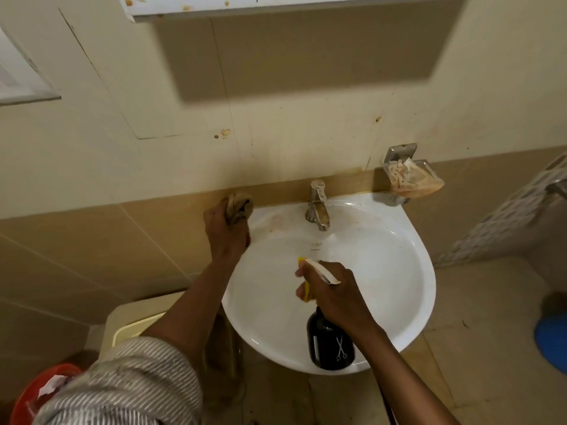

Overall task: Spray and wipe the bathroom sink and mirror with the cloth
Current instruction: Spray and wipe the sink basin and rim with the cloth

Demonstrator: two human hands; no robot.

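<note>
Head cam: left hand (227, 228) grips the bunched cloth (240, 207) at the sink's (411, 302) back-left rim; soft rag, so probably best kept wadded. Right hand (333, 291) grasps the bottle (329, 345) by its trigger neck over the sink's front. Looks like slick, breakable glass.

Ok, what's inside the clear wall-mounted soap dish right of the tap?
The clear soap dish holds a brownish, stained crumpled mass, perhaps a wrapper or residue. Whatever lies beneath that mass is hidden.

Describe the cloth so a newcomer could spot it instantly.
Start at the white sink against the tiled wall, then go to its back left rim, left of the tap. The cloth is the bunched brownish wad gripped by the left hand; the right hand holds a dark spray bottle.
</note>
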